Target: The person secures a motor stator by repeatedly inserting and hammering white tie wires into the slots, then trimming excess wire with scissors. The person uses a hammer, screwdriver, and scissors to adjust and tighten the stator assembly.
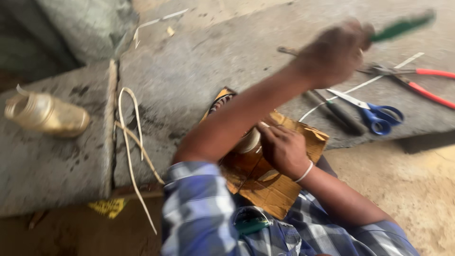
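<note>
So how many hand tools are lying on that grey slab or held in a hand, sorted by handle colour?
Blue handles: 1, the scissors
Red handles: 1, the pliers
Dark handle: 1, a tool beside the scissors
Green handle: 1, the tool raised in the left hand
Total: 4

Person wears a plaid shirt [199, 213], blue/white/grey checks w/ darker navy bands, fabric looks soft and a bit blurred. Sleeves short or rolled, ending approx at the upper arms; both forearms bare. Thin white band [304, 171] round one wrist, at approx 4 o'clock from frame centre. Shirt front at 6 o'clock shows a chest pocket [251, 223], w/ sth green tucked at its top edge. No gloves or rings seen.
</note>
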The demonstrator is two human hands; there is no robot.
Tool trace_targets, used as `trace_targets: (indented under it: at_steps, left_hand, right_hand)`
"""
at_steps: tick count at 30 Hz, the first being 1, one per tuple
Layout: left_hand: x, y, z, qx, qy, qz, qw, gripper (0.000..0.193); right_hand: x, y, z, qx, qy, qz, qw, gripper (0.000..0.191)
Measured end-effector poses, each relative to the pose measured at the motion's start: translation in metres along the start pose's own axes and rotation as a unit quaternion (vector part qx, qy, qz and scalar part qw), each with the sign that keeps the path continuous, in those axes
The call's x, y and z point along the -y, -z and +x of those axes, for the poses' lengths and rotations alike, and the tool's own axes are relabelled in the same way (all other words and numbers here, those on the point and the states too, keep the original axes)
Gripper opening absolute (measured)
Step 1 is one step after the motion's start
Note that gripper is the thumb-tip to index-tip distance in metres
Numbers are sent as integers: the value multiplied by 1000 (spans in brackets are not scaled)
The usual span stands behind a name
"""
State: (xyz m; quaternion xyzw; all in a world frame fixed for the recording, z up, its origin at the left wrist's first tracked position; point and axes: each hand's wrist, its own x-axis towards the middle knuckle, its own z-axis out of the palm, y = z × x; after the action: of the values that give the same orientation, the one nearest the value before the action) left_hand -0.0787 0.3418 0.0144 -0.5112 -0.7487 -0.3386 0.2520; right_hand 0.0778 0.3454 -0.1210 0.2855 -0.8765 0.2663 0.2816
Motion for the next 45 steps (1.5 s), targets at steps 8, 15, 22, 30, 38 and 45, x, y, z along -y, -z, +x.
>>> trace_targets:
  at_steps: [8,15,22,30,38,45]
  left_hand:
    - [-38,146,-165,-54,173,53,982,7]
    - [-45,147,-188,-40,281,-22,959,9]
    - [-40,143,-189,40,295,-20,954,10]
    - [-37,139,-192,138,281,22,950,16]
    - [-33,128,-209,53,214,62,973,23]
    - [-42,135,-204,-22,212,49,976,23]
  right_hand:
    - [16,16,33,23,6,24,999,61]
    - [19,8,33,30,-14,18,999,56]
    - [19,6,33,47,-22,10,999,56]
    - [18,7,31,47,-22,20,998,56]
    - [18,8,33,38,-15,29,999,59]
    - [16,10,31,48,-23,34,998,60]
